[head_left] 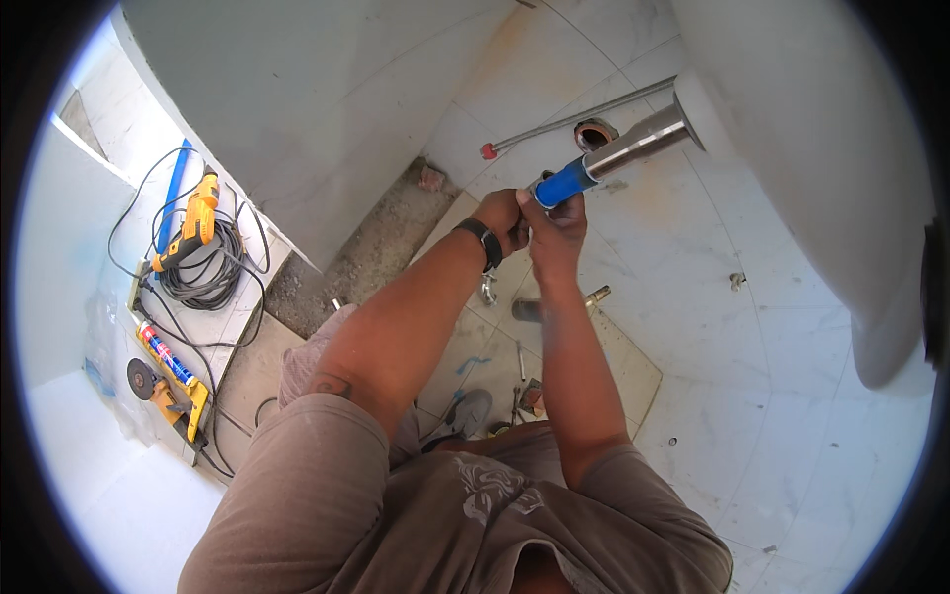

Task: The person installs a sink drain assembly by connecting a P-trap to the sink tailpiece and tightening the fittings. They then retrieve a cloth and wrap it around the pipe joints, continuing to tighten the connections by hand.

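A chrome drain pipe [638, 142] runs down and left from the underside of a white basin [811, 148]. Blue wrapping or a blue sleeve [567, 184] covers its lower end. My right hand [560, 230] is closed around that blue end, thumb along it. Right beside it my left hand [503, 220], with a dark watch [485, 243] on the wrist, has its fingers curled at the pipe's tip. What the left fingers pinch is hidden. A braided hose [584, 116] with a red end passes close behind the pipe, near a round wall hole [596, 134].
On a ledge at left lie a yellow power tool [193, 223], a coiled cable [213, 272], a caulking gun [173, 356] and an angle grinder [158, 391]. Below my hands are a curved chrome fitting [487, 289] and a metal tube [559, 305]. A grey wall [307, 109] stands ahead left.
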Demonstrator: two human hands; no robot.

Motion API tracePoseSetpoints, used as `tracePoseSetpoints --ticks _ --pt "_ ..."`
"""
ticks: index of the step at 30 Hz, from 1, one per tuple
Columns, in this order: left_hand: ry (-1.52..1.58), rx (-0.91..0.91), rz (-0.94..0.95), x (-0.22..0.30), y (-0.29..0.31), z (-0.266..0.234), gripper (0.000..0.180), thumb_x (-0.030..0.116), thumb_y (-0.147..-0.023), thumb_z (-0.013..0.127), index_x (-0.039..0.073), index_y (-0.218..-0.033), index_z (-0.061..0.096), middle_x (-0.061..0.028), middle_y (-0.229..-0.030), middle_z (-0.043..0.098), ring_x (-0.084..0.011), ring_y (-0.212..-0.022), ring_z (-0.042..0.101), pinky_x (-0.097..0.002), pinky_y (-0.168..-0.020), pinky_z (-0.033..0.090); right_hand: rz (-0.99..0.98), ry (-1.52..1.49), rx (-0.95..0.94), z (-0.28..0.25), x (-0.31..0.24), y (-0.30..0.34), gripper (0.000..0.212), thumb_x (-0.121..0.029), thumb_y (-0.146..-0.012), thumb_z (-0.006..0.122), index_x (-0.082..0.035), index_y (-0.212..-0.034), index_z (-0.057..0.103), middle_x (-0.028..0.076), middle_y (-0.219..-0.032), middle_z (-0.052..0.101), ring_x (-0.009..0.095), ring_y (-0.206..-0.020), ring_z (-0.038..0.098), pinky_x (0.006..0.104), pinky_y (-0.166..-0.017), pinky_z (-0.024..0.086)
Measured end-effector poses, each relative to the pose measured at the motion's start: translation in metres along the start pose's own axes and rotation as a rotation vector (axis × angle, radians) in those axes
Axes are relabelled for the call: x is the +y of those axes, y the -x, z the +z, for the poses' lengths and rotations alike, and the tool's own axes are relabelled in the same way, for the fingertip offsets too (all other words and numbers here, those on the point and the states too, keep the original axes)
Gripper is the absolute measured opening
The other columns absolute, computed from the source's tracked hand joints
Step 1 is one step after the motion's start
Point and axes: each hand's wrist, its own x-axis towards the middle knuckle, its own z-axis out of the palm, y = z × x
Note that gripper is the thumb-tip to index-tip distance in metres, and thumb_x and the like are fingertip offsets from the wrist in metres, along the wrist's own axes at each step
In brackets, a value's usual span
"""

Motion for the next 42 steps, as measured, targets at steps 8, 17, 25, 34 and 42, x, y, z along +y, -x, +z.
tracePoseSetpoints --ticks 8,17,25,34,42 --pt "-0.011 -0.022 -0.081 0.006 0.001 -0.006 0.020 0.020 -0.103 0.042 0.011 -0.092 0.056 -0.0026 -0.076 0.057 -0.0116 -0.060 0.053 -0.0265 -0.051 0.045 0.056 0.267 -0.266 -0.027 -0.013 -0.025 0.060 -0.026 -0.078 0.088 0.004 -0.121 0.058 0.005 -0.093 0.065 0.016 -0.091 0.063 0.0332 -0.085 0.052" --pt "-0.042 0.029 -0.049 0.008 0.011 0.004 0.020 0.024 -0.104 0.045 0.013 -0.091 0.055 -0.0002 -0.075 0.054 -0.0102 -0.062 0.052 -0.0265 -0.053 0.045 -0.088 0.176 -0.411 -0.020 0.001 -0.041 0.028 -0.016 -0.084 0.080 0.000 -0.102 0.064 0.006 -0.105 0.064 0.013 -0.088 0.061 0.0290 -0.075 0.051" --pt "0.041 -0.160 -0.022 0.000 -0.007 -0.007 0.024 0.032 -0.106 0.048 0.011 -0.105 0.060 -0.0058 -0.098 0.068 -0.0193 -0.088 0.067 -0.0367 -0.080 0.055 0.150 0.163 0.141 0.026 -0.001 -0.002 0.049 -0.023 -0.087 0.080 0.005 -0.122 0.060 0.006 -0.102 0.066 0.014 -0.094 0.060 0.0283 -0.086 0.049" --pt "-0.034 0.124 -0.108 0.011 0.022 0.012 0.022 0.021 -0.102 0.040 0.015 -0.082 0.047 0.0025 -0.067 0.042 -0.0076 -0.053 0.037 -0.0231 -0.047 0.035 0.176 0.078 -0.636 -0.059 -0.015 -0.044 0.057 -0.022 -0.092 0.075 -0.003 -0.142 0.054 0.006 -0.125 0.065 0.018 -0.116 0.059 0.0356 -0.104 0.045" --pt "-0.074 0.095 -0.093 0.011 0.019 0.010 0.018 0.021 -0.102 0.042 0.014 -0.090 0.053 0.0011 -0.070 0.049 -0.0092 -0.055 0.042 -0.0245 -0.049 0.038 -0.170 0.399 -0.131 -0.019 -0.013 -0.005 0.044 -0.026 -0.084 0.083 -0.001 -0.113 0.063 0.008 -0.096 0.069 0.017 -0.089 0.062 0.0325 -0.083 0.050"
